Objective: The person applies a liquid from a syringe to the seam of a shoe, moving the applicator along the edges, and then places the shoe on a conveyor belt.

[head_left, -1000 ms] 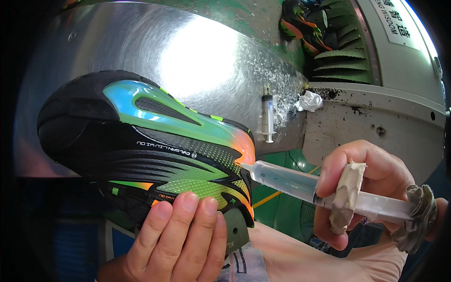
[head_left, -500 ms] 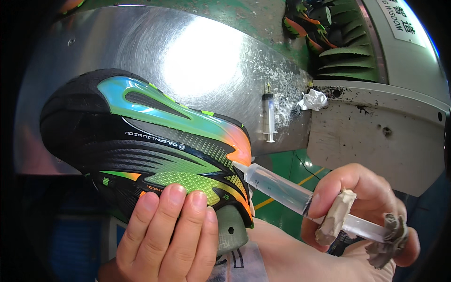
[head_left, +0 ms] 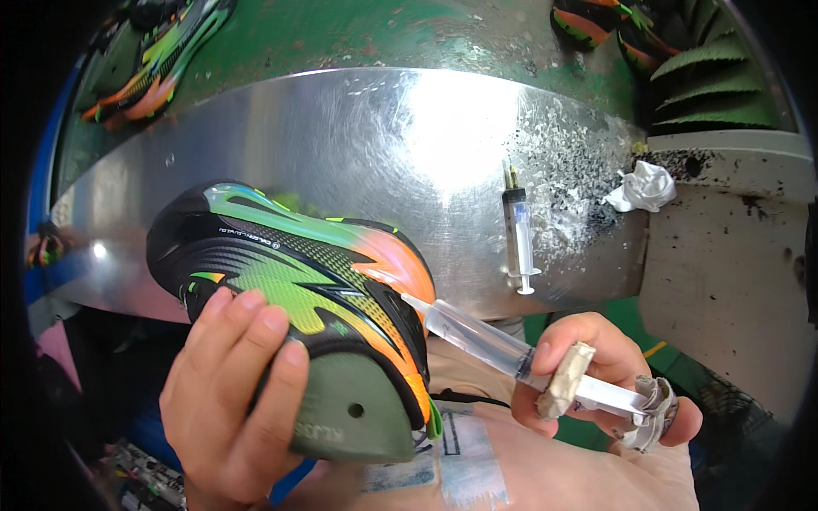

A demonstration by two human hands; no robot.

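Note:
A black, green and orange shoe (head_left: 256,268) sits on a dark green shoe last (head_left: 358,404), tilted with its toe toward the far left. My left hand (head_left: 234,383) is closed around its near side, fingers pressed on the upper and the last; the thumb is hidden. My right hand (head_left: 601,345) grips a clear syringe (head_left: 477,335) with wrapped finger flanges and a wrapped plunger end. Its white tip points at the orange and black heel area, touching it or very close; I cannot tell which. Liquid inside the barrel is hard to make out.
A second syringe (head_left: 519,238) with a dark collar lies on the metal table (head_left: 324,119), beside white residue. A crumpled white wad (head_left: 645,186) rests farther right. Beyond the table edge are a green surface (head_left: 341,38), more shoes (head_left: 162,72) and green flaps (head_left: 716,85).
My left hand has turned the shoe, so more of the last and heel opening shows. The syringe tip stays at the heel area. The whole view has shifted, bringing shoes in at upper left.

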